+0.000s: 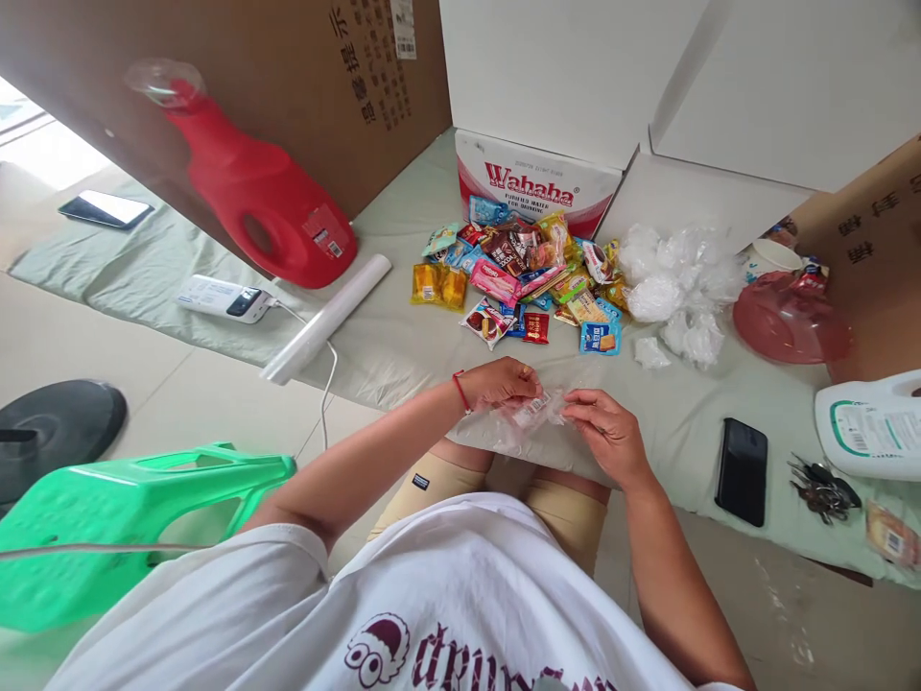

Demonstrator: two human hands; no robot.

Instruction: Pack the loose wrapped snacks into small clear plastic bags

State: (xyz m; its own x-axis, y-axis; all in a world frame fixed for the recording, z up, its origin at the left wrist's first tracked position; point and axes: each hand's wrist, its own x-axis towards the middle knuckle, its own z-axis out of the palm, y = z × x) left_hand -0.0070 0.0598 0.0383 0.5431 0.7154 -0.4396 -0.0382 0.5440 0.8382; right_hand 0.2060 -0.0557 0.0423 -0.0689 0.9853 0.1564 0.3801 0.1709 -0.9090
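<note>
A clear plastic wrapping with a barcode label (533, 411) is held between my hands, just above the front edge of the cloth-covered table. My left hand (502, 384), with a red cord at the wrist, pinches its upper left side. On the right side, the fingertips of my right hand (606, 429) grip the thin plastic. What lies inside the wrapping is hard to make out. Just beyond my hands lies a pile of small packaged snacks (529, 259). Several crumpled clear plastic bundles (676, 283) sit to its right.
Left stand a red jug (263, 182), a roll of clear film (327, 319) and a power bank (224, 298) with a cable. Right are a black phone (743, 470), keys (824, 489), a white jug (874, 427) and a red bowl (784, 321). A Wahaha carton (536, 182) stands behind.
</note>
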